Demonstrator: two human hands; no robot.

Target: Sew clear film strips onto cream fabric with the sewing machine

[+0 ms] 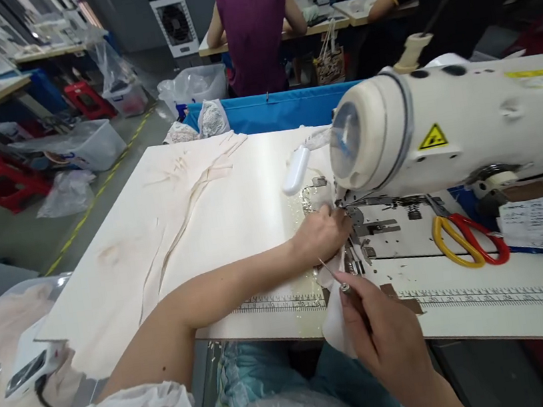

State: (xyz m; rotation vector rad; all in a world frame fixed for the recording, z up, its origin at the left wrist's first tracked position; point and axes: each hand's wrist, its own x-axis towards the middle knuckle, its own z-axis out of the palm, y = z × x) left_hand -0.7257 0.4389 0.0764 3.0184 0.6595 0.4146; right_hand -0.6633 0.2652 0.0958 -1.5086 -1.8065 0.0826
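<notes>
Seemingly midway, your white fabric [336, 326] drapes in front of the sewing machine [466, 115], not yet clear; just beside the machine, your left hand [323, 233]'s grip is unclear, while your right hand [385, 332] grasps a pointed tool [345, 289].

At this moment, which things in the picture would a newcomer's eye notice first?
The large white sewing machine fills the right side, with a yellow warning triangle on it. Close to it, near the centre, is the left hand; nearer the viewer, the right hand holds a thin pointed tool. Scissors with yellow and red handles lie farther right.
</notes>
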